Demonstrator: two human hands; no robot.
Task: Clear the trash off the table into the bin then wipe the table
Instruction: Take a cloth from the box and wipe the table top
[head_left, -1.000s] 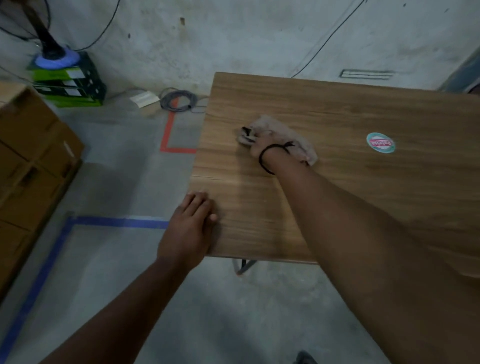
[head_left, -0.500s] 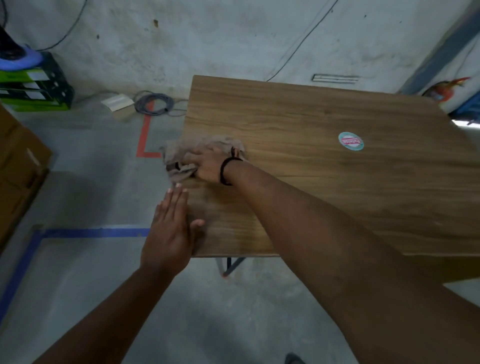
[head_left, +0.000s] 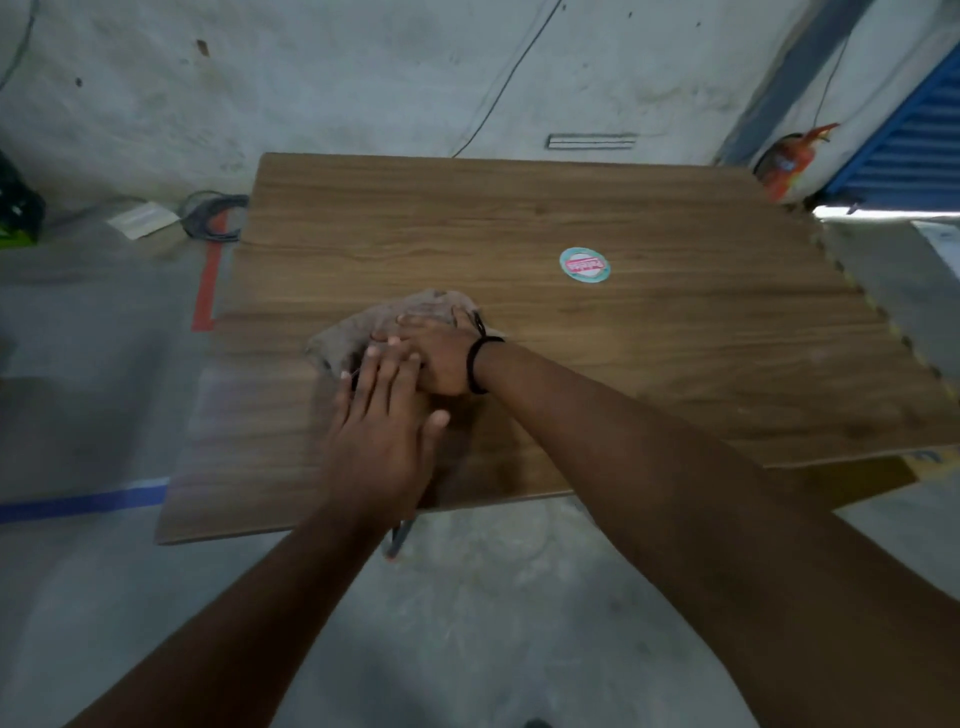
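On wooden table: crumpled, bunched tan cloth.

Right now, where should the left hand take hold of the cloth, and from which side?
Pinch the cloth at its bunched left end, which the right hand leaves bare. Bring the left hand in from the left of the table; the crumpled fold there likely stands up enough to grasp.

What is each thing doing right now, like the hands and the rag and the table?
Cloth: crumpled, lying on the table under the right hand.
Right hand: pressing down on the cloth.
Left hand: flat, fingers straight, tips by the right hand.
Table: carrying the cloth and the sticker.
Sticker: flat on the table, apart from the cloth.
Cable: coiled on the floor.
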